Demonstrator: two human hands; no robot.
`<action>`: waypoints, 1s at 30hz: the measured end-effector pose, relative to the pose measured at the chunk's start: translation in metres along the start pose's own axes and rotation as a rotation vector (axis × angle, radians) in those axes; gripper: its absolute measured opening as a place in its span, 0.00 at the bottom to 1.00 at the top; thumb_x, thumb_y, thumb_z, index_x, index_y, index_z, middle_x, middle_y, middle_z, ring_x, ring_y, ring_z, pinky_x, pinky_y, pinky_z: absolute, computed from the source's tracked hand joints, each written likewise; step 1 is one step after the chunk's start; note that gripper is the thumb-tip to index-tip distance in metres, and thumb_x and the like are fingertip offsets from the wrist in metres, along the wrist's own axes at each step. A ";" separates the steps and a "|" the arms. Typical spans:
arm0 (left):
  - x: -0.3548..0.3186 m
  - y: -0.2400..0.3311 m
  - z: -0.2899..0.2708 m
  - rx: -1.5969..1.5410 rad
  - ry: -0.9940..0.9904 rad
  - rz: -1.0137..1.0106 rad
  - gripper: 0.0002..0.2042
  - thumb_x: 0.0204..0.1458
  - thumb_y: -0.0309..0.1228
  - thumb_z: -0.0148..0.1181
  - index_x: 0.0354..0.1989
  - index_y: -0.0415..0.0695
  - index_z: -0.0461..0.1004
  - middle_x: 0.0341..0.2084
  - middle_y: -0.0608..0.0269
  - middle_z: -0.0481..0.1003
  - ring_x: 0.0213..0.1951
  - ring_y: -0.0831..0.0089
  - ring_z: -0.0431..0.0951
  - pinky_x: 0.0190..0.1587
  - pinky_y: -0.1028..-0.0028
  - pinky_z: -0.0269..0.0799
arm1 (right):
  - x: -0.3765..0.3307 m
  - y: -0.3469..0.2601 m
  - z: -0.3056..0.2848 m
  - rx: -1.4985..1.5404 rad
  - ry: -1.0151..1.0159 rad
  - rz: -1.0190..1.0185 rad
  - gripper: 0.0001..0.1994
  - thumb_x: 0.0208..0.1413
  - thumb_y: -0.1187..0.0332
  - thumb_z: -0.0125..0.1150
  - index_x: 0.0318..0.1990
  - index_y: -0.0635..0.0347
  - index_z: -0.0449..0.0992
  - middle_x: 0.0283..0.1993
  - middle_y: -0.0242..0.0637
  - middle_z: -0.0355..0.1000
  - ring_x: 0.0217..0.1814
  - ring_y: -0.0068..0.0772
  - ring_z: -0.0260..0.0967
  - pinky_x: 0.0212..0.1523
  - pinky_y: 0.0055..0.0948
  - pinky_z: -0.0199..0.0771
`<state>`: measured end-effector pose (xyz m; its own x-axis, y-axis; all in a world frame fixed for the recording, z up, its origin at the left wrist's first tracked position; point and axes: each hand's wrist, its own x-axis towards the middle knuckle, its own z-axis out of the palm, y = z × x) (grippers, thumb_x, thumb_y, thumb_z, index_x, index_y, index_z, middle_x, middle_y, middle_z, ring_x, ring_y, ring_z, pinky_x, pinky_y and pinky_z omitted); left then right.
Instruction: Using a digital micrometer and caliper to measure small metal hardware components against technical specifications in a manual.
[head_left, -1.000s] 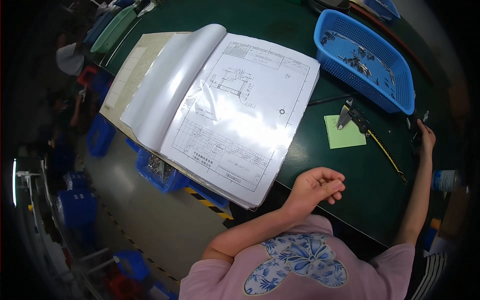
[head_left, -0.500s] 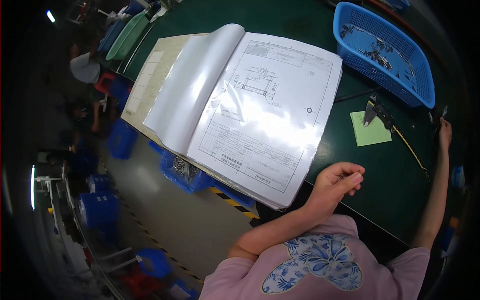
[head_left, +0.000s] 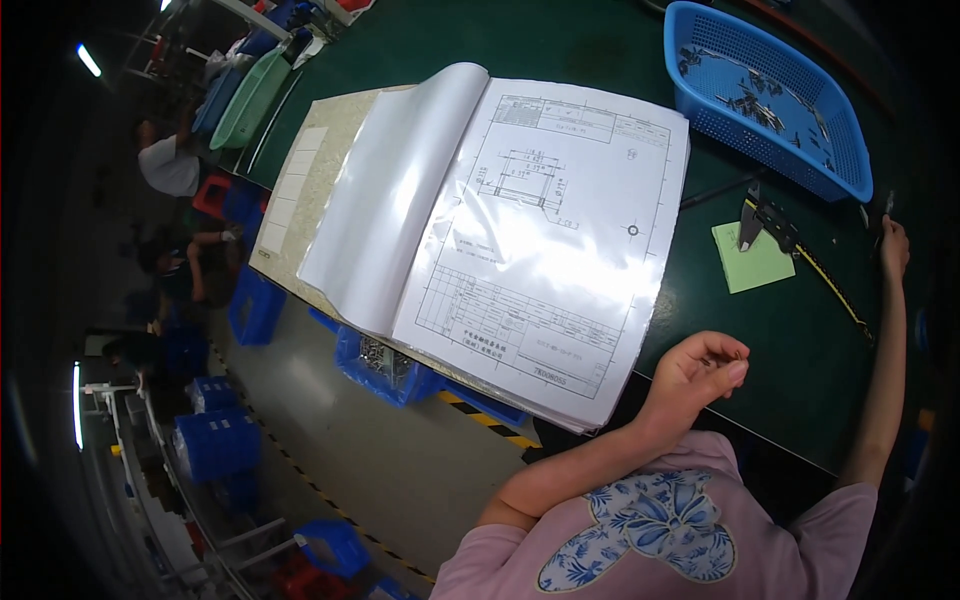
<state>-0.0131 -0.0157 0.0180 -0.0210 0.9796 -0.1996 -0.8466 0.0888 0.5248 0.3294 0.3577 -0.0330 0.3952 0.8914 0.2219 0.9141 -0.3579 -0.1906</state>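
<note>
My left hand (head_left: 692,378) hovers over the table's near edge, below the binder. Its fingers are curled, with thumb and forefinger close together on something small that I cannot make out. At the far right, my right arm is stretched forward and the right hand (head_left: 894,250) is closed round a thin, dark, partly shiny tool (head_left: 889,204) whose kind is unclear. Between the hands lie a pad of green sticky notes (head_left: 760,268) and a caliper (head_left: 775,222) with its jaws on the pad. An open binder (head_left: 560,250) shows a technical drawing in a plastic sleeve.
A blue perforated basket (head_left: 850,180) with small dark metal parts stands at the far right of the green table (head_left: 570,40). A green tray (head_left: 250,100) sits at the far left edge. Blue bins (head_left: 400,385) stand below the table, and people (head_left: 172,165) sit further left.
The view has shifted slightly, so the binder and caliper appear a little lower and further right. My left hand's fingers have loosened slightly; the right hand still grips the thin tool.
</note>
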 end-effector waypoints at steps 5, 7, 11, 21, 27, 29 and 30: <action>0.001 -0.001 -0.002 -0.025 -0.019 0.011 0.05 0.47 0.23 0.50 0.33 0.38 0.64 0.27 0.63 0.67 0.28 0.81 0.65 0.31 0.84 0.63 | -0.016 -0.015 -0.008 0.018 0.019 0.019 0.20 0.53 0.52 0.37 0.48 0.52 0.65 0.32 0.35 0.67 0.30 0.26 0.65 0.36 0.28 0.64; 0.000 0.001 -0.002 -0.024 -0.018 0.003 0.05 0.48 0.23 0.50 0.34 0.38 0.65 0.28 0.62 0.67 0.29 0.81 0.66 0.32 0.84 0.63 | -0.031 -0.029 -0.017 0.003 0.031 0.025 0.20 0.53 0.53 0.39 0.48 0.52 0.64 0.31 0.34 0.67 0.29 0.26 0.65 0.35 0.26 0.64; 0.000 0.003 0.000 -0.046 -0.040 -0.024 0.06 0.48 0.23 0.49 0.34 0.38 0.65 0.28 0.62 0.67 0.29 0.81 0.67 0.32 0.84 0.63 | -0.031 -0.019 -0.023 -0.041 0.133 0.007 0.19 0.52 0.53 0.40 0.48 0.51 0.64 0.33 0.34 0.67 0.32 0.26 0.65 0.35 0.26 0.64; 0.000 0.005 -0.002 -0.050 -0.024 -0.046 0.06 0.50 0.25 0.48 0.36 0.38 0.65 0.29 0.63 0.67 0.29 0.82 0.66 0.32 0.84 0.63 | -0.199 -0.096 -0.092 0.359 0.034 -0.908 0.09 0.48 0.70 0.50 0.38 0.60 0.70 0.35 0.36 0.65 0.37 0.30 0.63 0.38 0.22 0.62; -0.003 0.004 -0.001 0.000 -0.013 -0.050 0.06 0.50 0.25 0.47 0.36 0.38 0.64 0.28 0.64 0.67 0.29 0.82 0.66 0.31 0.84 0.63 | -0.234 -0.124 -0.099 0.415 -0.068 -0.947 0.12 0.44 0.68 0.51 0.38 0.61 0.69 0.36 0.36 0.63 0.40 0.32 0.62 0.40 0.25 0.61; -0.002 0.003 0.000 0.009 -0.012 -0.041 0.06 0.50 0.25 0.47 0.36 0.38 0.64 0.28 0.64 0.67 0.29 0.82 0.66 0.31 0.83 0.63 | -0.237 -0.127 -0.101 0.444 -0.084 -0.975 0.13 0.43 0.68 0.52 0.38 0.61 0.69 0.36 0.37 0.63 0.40 0.33 0.61 0.40 0.25 0.61; -0.001 0.002 0.001 0.030 -0.003 -0.027 0.06 0.50 0.25 0.47 0.36 0.38 0.64 0.28 0.64 0.67 0.29 0.82 0.66 0.31 0.84 0.63 | -0.238 -0.129 -0.103 0.477 -0.097 -1.004 0.14 0.42 0.69 0.53 0.39 0.62 0.69 0.36 0.37 0.62 0.39 0.33 0.61 0.40 0.26 0.60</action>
<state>-0.0143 -0.0162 0.0197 0.0029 0.9773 -0.2118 -0.8306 0.1203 0.5437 0.1271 0.1633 0.0368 -0.5311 0.7416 0.4099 0.6784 0.6620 -0.3186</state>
